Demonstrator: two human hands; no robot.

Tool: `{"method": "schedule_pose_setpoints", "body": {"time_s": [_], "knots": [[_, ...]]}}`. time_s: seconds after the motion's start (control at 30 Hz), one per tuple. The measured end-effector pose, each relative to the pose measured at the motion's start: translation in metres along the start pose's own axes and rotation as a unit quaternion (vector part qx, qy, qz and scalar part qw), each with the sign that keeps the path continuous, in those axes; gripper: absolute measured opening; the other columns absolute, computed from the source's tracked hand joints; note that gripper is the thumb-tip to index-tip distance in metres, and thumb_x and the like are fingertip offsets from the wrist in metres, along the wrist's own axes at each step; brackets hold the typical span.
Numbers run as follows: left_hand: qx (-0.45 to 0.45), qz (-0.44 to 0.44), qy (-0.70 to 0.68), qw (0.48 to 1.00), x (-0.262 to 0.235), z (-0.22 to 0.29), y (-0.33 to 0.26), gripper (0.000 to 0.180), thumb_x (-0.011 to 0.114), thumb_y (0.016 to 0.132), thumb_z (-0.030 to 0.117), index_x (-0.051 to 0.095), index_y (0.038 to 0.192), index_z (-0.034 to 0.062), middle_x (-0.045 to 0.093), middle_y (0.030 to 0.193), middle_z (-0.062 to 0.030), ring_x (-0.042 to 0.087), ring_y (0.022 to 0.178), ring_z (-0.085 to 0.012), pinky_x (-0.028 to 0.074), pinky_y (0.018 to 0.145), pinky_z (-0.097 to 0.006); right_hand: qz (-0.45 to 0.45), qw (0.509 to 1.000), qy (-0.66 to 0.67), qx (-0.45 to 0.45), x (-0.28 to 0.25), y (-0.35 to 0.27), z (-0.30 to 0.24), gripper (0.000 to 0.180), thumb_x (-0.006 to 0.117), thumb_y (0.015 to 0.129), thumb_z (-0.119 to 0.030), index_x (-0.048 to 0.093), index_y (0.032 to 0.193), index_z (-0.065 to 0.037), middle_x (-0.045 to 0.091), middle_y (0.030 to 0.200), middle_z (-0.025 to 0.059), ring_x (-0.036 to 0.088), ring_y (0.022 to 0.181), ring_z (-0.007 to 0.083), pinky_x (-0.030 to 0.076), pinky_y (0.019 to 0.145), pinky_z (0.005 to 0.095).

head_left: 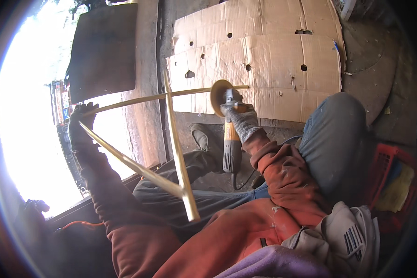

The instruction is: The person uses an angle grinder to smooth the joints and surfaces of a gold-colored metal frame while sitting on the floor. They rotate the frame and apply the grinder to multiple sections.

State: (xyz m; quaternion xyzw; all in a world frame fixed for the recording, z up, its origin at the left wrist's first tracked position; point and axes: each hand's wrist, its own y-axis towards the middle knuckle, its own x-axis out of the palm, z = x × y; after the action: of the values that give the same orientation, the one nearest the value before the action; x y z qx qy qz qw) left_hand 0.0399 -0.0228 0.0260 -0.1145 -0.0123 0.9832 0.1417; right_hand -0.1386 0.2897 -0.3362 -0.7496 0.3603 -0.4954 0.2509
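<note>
Gold-coloured angular metal frame [173,127] above the person's denim-clad legs [333,134], partly over flat brown cardboard sheets [273,51]; dark-gloved left hand [82,116], fingers grasping the frame's left end; grey-gloved right hand [238,111], fingers clenched around a yellow-and-grey angle grinder [232,146]; its round tan disc [217,98] overlaps one bar, contact unclear.

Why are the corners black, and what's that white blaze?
Head view: black corners fit its fisheye lens; strong glare whites out the left, leaving the left hand dark; highlights streak the gold-coloured frame; the red crate at right sits dim.
</note>
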Motion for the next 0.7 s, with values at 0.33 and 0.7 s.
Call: {"method": "schedule_pose_setpoints", "body": {"time_s": [0.33,0.7], "knots": [[0.039,-0.088,0.027,0.995,0.018,0.004,-0.011,0.012,0.057,0.092,0.009,0.057,0.099,-0.0018,0.06,0.1,-0.0171,0.062,0.102,-0.0274,0.051,0.098,-0.043,-0.039,0.999,0.018,-0.023,0.009,-0.013,-0.01,0.033,0.085,0.071,-0.013,0.061,0.094,-0.007,0.065,0.075,0.0054,0.063,0.057,0.0152,0.053,0.052,0.03],[0.167,-0.208,0.005,0.964,0.094,0.022,-0.062,0.031,0.058,0.094,0.013,0.054,0.117,-0.0074,0.064,0.102,-0.0235,0.065,0.098,-0.0416,0.056,0.088,-0.055,-0.155,0.982,0.02,-0.103,0.043,-0.044,-0.014,0.04,0.082,0.075,-0.014,0.054,0.104,-0.009,0.064,0.083,0.005,0.064,0.069,0.0138,0.055,0.059,0.0278]]}}
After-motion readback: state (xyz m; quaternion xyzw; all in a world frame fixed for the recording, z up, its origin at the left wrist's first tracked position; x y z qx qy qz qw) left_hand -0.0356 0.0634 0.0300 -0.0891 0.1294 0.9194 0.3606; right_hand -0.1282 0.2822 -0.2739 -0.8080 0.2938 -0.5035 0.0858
